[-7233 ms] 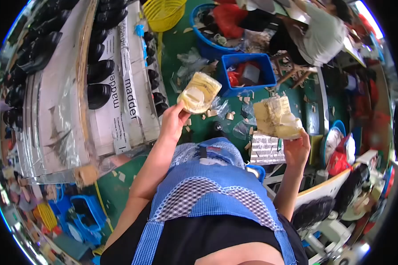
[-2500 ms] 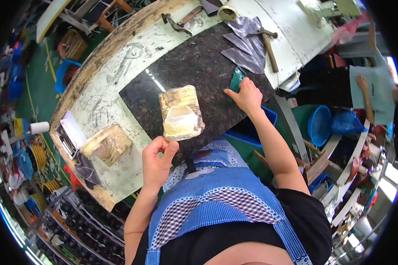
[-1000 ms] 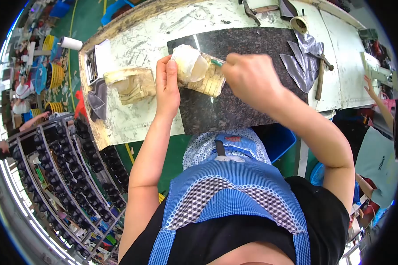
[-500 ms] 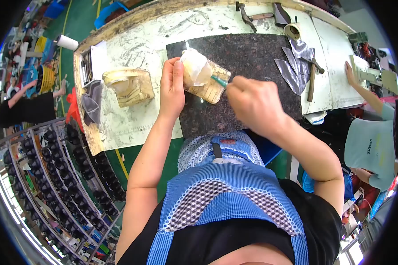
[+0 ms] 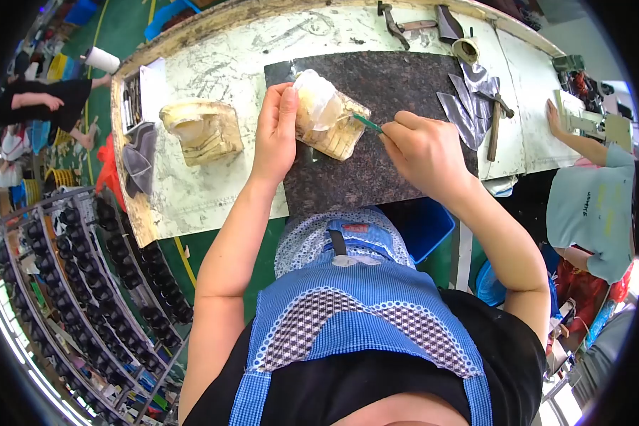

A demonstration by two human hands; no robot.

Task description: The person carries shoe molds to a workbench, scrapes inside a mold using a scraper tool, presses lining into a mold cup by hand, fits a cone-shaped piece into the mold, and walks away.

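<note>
My left hand (image 5: pixel 278 131) is closed on the left side of a translucent whitish plastic tub (image 5: pixel 318 99). The tub is tilted and crusted with yellowish residue, and its lower part is a dirty cream block-like base (image 5: pixel 334 138). In my right hand (image 5: pixel 427 150) is a thin green-handled brush (image 5: pixel 366 123), pinched between the fingers. The brush's far end points at the tub's right side; its bristles are too small to make out. Beneath both hands lies a dark speckled slab (image 5: pixel 376 170).
A second crusted tub (image 5: pixel 202 131) stands on the white table to the left. Grey cut pieces (image 5: pixel 465 106), hammers (image 5: pixel 495 128) (image 5: pixel 397 27) and a tape roll (image 5: pixel 466 50) lie right. A co-worker (image 5: pixel 589 206) is at the right, another person (image 5: pixel 42 99) at far left.
My right hand has moved right and slightly down with the brush, drawing it away from the tub's opening, so more of its green handle shows. My left hand keeps its grip.
</note>
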